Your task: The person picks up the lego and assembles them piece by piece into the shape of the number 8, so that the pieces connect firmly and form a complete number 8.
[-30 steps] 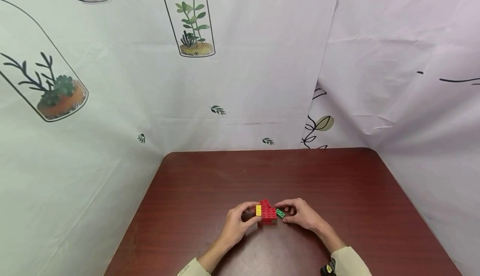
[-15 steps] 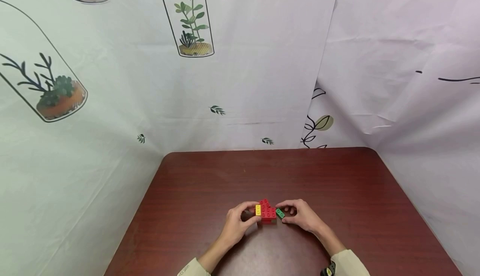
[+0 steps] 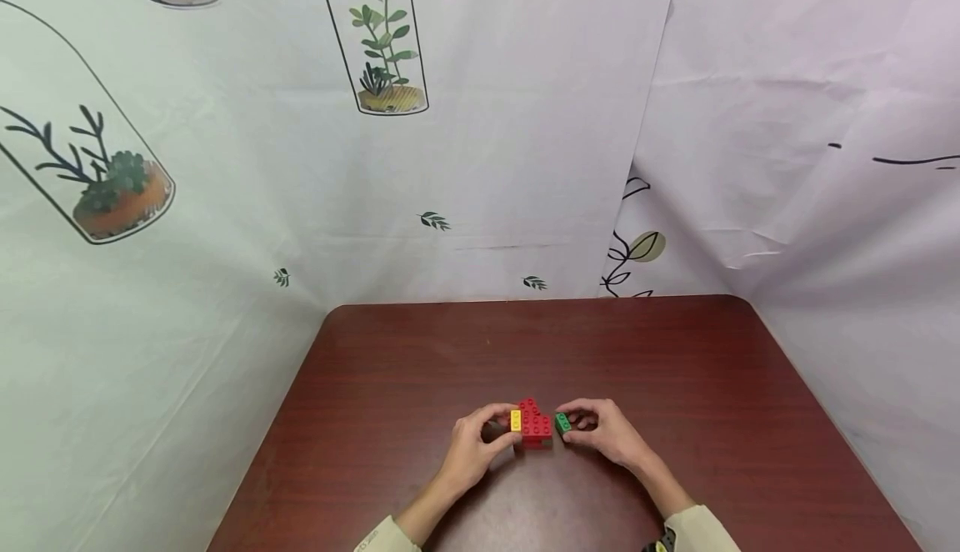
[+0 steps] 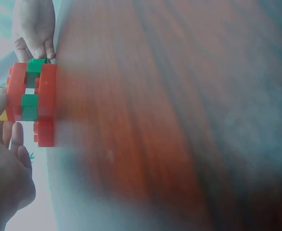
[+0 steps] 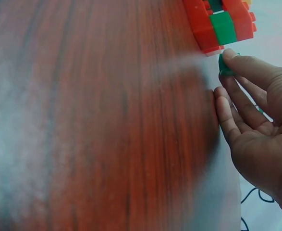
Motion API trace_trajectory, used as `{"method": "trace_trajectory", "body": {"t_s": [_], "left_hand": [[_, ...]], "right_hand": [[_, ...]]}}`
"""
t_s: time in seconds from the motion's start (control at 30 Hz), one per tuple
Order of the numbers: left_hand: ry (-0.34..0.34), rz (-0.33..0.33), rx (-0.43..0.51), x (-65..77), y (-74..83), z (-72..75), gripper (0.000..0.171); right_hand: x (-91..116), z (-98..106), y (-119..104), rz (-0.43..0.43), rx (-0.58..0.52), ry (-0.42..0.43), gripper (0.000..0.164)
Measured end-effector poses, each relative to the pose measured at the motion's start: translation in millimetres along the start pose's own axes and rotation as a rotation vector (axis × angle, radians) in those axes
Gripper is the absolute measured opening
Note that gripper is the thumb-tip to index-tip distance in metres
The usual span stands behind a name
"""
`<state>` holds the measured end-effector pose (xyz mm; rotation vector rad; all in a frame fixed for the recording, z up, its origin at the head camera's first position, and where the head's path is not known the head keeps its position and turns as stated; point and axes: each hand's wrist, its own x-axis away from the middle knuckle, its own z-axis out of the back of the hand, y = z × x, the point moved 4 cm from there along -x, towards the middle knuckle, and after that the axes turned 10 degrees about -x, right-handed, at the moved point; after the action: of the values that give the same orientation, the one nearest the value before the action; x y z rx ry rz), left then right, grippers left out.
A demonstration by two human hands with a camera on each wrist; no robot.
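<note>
My left hand (image 3: 468, 450) grips the left side of a toy brick build (image 3: 536, 427), thumb and fingers around a yellow brick (image 3: 516, 420). Red bricks form the build's top and bottom layers; between them, the left wrist view shows green bricks (image 4: 29, 107) with a gap. Just right of the build, my right hand (image 3: 611, 433) pinches a loose green two-stud brick (image 3: 563, 422) between thumb and fingertips. In the right wrist view that green brick is partly covered by the thumb, close beside the red lower layer.
A dark reddish-brown table (image 3: 420, 352) with rounded far corners lies under both hands. White cloth (image 3: 480, 160) printed with plants hangs behind it and along both sides. A dark watch-like band (image 3: 660, 542) sits at my right cuff.
The green brick in my right hand has turned and shifted slightly right, widening the gap to the build. My left hand and the build stay nearly still.
</note>
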<state>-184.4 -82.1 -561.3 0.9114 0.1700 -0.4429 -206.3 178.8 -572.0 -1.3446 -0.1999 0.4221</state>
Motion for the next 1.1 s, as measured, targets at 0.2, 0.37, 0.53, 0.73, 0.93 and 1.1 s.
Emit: {"method": "trace_trajectory", "body": {"t_s": [0.2, 0.37, 0.53, 0.73, 0.93, 1.1], "left_hand": [[0.0, 0.008, -0.002, -0.2, -0.9, 0.5, 0.039], [0.001, 0.004, -0.009, -0.2, -0.6, 1.0, 0.039], [0.002, 0.0, -0.006, -0.2, -1.1, 1.2, 0.039], [0.008, -0.007, -0.008, -0.1, -2.0, 1.4, 0.039], [0.009, -0.004, -0.011, 0.1, -1.3, 2.0, 0.038], [0.004, 0.002, -0.017, 0.2, -0.1, 2.4, 0.037]], "right_hand": [[1, 2, -2, -0.045, -0.038, 0.032, 0.035], [2, 3, -7, -0.035, -0.062, 0.061, 0.035], [2, 3, -15, -0.031, -0.089, 0.084, 0.036], [0, 1, -25, -0.019, -0.075, 0.105, 0.037], [-3, -3, -32, 0.002, -0.071, 0.095, 0.039], [-3, -7, -36, 0.009, -0.075, 0.088, 0.039]]}}
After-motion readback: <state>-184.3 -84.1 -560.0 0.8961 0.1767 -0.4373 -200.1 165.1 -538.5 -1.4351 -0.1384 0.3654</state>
